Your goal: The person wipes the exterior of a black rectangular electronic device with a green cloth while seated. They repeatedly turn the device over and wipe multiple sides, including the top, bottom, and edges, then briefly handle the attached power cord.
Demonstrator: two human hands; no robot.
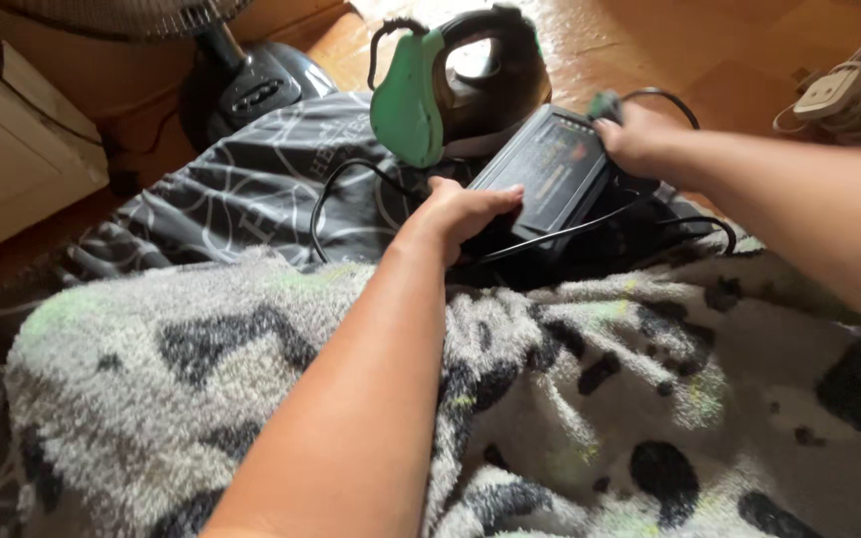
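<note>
Box (550, 169): a flat black rectangular unit with a dim panel of small coloured marks on its top face, lying tilted on dark cloth just in front of the iron, between both hands.
Box position: its near corner is under the left hand, its far corner at the right hand; black cords run out from beneath it.
Left hand (465, 211): fingers together and laid flat over the near edge of the box, thumb tucked under the side; it presses or steadies more than it grips.
Right hand (635, 137): fingers curled shut around the far corner of the box, where a small green part (605, 103) shows; what exactly they pinch I cannot tell.
Handling: it looks rigid and hard-shelled, probably of moderate weight, with a smooth top that could slip; the panel is likely the fragile face.
Where to hold: by the two short ends or the side edges, clear of the panel and of the cords.
Cords (590, 224): thin, limp, black, looped beside and under the box; they may drag or snag if it is lifted.
Iron (450, 85): dark body with a green end, standing upright just behind the box.
Dark cloth (251, 189): grey patterned fabric under iron and box.
Blanket (600, 399): fluffy, pale with black spots, in the foreground beneath both arms.
Fan base (251, 85): far left on the floor.
White plug (834, 95): far right, well apart.
</note>
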